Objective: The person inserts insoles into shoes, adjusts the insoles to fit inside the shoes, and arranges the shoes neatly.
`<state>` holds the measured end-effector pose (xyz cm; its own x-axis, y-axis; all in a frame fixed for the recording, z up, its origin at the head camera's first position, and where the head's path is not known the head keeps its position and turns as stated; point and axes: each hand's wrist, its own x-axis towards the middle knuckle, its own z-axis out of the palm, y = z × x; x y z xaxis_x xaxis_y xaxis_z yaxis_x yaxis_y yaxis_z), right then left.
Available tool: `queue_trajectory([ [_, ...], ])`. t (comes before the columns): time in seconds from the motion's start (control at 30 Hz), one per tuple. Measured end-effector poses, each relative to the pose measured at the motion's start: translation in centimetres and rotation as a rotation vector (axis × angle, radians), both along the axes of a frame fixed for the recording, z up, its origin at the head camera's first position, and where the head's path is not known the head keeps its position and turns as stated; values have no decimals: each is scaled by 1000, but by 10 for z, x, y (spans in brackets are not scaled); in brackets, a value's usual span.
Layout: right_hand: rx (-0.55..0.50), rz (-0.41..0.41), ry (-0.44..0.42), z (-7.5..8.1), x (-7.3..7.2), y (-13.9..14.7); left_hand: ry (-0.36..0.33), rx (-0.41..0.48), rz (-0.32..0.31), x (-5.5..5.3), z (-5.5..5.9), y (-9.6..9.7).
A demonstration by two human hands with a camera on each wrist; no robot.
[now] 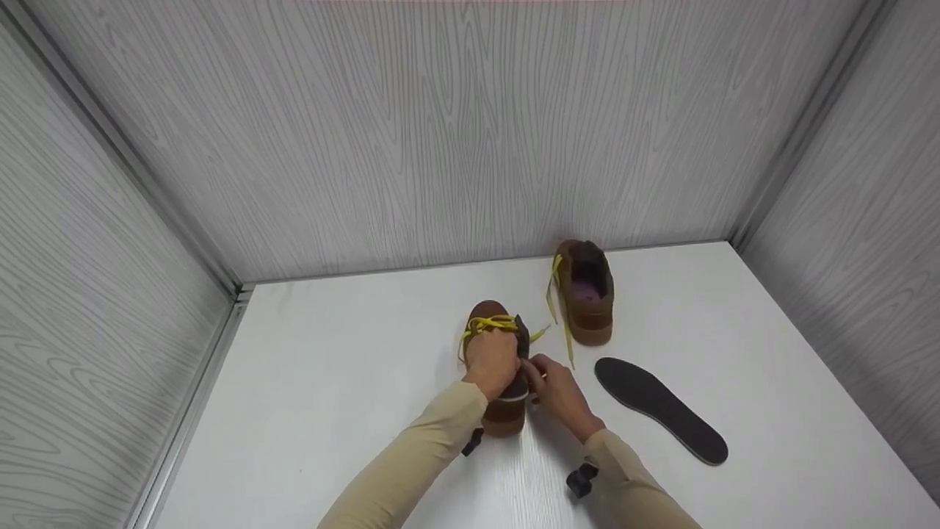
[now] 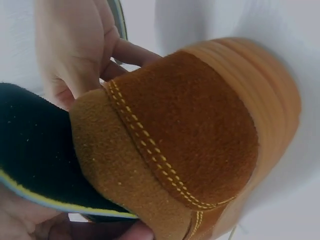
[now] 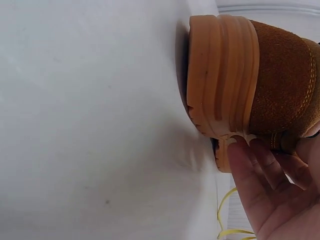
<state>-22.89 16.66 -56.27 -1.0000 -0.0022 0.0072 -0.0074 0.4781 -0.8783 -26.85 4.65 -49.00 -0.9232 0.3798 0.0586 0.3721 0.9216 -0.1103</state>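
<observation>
A brown suede shoe [image 1: 504,422] with yellow laces stands on the white table, its heel toward me. A dark insole [image 2: 35,135] with a yellow and pale edge lies partly inside the shoe's opening, its heel end standing up over the collar. My left hand [image 1: 493,360] is over the opening and grips the insole, its fingers partly hidden by it in the left wrist view. From the right side, my right hand [image 1: 554,386] holds the shoe, with the thumb at the collar and fingertips [image 3: 237,145] against the sole's side.
A matching brown shoe [image 1: 591,323] stands farther back on the right, laces loose, with a purplish patch inside. A second dark insole [image 1: 661,408] lies flat on the table [image 1: 330,382], right of my right hand. Grey wood-grain walls [image 1: 440,147] enclose the back and sides.
</observation>
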Motion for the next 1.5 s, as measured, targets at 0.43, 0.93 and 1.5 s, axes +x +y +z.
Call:
queue_trajectory([
  [0.43,50,16,85,-7,1,3,-271,196,-46,31,30,-15],
  [0.93,-7,-8,44,-9,0,0,-327,187,66,28,27,-20],
  [1.5,-29,-11,11,-8,0,0,-207,14,-69,0,9,-7],
])
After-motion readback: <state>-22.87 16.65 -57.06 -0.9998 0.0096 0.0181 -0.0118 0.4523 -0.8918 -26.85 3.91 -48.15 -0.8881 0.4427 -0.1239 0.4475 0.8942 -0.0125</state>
